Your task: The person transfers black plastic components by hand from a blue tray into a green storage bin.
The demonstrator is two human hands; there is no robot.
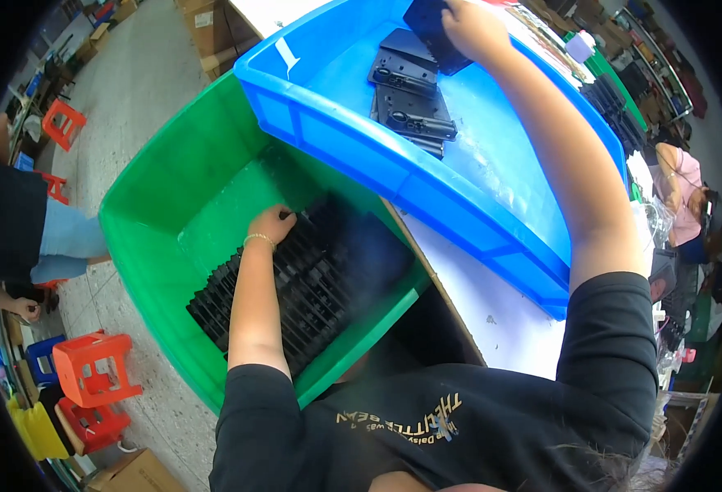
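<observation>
My right hand is closed on the edge of a black plastic plate, raised at the far side of the blue bin. Below that plate, several black plastic panels with moulded fittings lie overlapping on the bin floor. Inside the green bin, my left hand has its fingers curled over the far edge of a packed row of black plastic parts. It appears to grip one of them, though its fingertips are partly hidden. These parts stand on edge, close together; a blur covers the row's right end.
The blue bin rests on a white table and overhangs the green bin's far right side. Orange stools and a cardboard box stand on the floor at left. One person is at left, another at right.
</observation>
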